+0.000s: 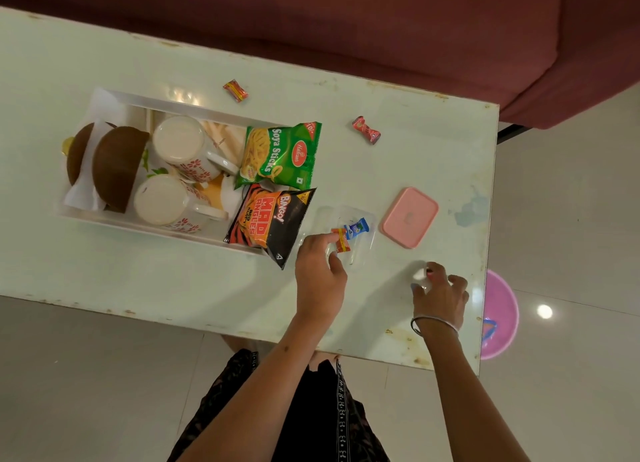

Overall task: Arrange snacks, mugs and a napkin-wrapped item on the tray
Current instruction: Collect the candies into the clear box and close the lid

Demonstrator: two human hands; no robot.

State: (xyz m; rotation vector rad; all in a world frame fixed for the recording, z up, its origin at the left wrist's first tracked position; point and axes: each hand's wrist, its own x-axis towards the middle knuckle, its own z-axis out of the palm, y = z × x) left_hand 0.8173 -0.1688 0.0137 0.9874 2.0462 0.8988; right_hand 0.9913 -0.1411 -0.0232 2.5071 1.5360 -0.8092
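left hand (320, 269), fingers loosely curled, pinches the orange-red wrapped candy (341, 240) over the clear plastic container (360, 240), beside a blue wrapped candy (356, 226). the white rectangular tray (114, 98) lies to the left, just beyond the black-orange chip packet (270, 224); the left hand is nearer. right hand (440, 290) closes around a small white object (419, 274), its identity unclear.

Left hand (320, 271): reaching forward, palm down, thumb and forefinger pinching together
Right hand (440, 293): stretching out, fingers curling loosely downward, band circling the wrist
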